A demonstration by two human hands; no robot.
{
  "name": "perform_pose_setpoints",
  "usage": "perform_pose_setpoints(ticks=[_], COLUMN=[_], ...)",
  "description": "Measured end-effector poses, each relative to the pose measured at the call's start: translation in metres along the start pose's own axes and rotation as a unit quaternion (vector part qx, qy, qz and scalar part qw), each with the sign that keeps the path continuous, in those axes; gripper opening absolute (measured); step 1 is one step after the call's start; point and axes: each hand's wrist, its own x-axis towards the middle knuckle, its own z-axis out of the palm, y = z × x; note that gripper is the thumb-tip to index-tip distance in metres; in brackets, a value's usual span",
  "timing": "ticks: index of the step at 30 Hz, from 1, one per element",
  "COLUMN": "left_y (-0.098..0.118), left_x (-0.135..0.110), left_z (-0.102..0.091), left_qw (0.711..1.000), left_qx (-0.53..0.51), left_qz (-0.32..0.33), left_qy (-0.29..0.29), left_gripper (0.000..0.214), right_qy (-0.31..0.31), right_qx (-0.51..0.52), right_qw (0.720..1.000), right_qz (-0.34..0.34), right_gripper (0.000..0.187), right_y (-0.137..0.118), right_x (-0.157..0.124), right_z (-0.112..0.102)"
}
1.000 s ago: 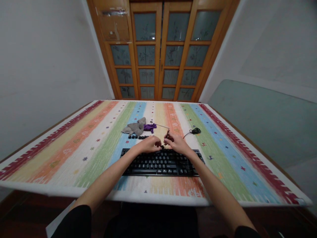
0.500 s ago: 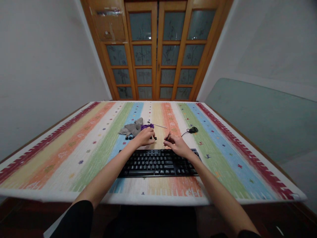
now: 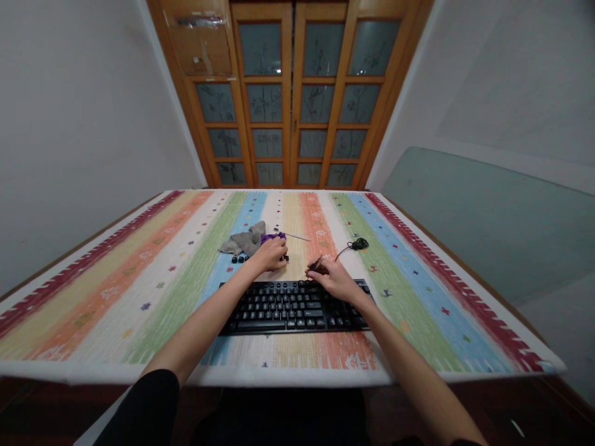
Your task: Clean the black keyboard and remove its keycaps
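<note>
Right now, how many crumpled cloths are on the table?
2: the grey cloth, beyond the left part of the keyboard, and the purple cloth just right of it, partly covered by the left hand, which may hide more.

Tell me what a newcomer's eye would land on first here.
Probably the brightly striped tablecloth, spread out toward the wooden doors. Next, the black keyboard near its front edge, with the right hand at the keyboard's far side, holding a small dark thing. Farther back, the left hand is by a row of black keycaps, near grey cloth.
</note>
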Motion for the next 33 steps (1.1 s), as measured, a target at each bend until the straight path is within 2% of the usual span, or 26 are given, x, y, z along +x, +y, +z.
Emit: perform_pose_setpoints(ticks=[11,17,33], left_y=[0.0,0.002,0.002], left_x=[0.004,0.004,0.002], left_z=[0.005,0.004,0.002], left_qw=[1.0,1.0,1.0], left_qx=[0.012,0.024,0.023], left_qz=[0.003,-0.002,-0.015], left_qy=[0.0,-0.016,-0.011], left_gripper=[0.009,0.012,0.014], right_qy=[0.011,0.022,0.035], right_qx=[0.041,0.005,-0.054], right_qw=[0.999,1.0,0.998], right_qz=[0.026,0.008,-0.013], right_gripper=[0.012,0.007,0.007], right_y=[-0.001,-0.004,-0.006], right_x=[-0.006,-0.003,0.0], right_z=[0.007,0.011,0.016])
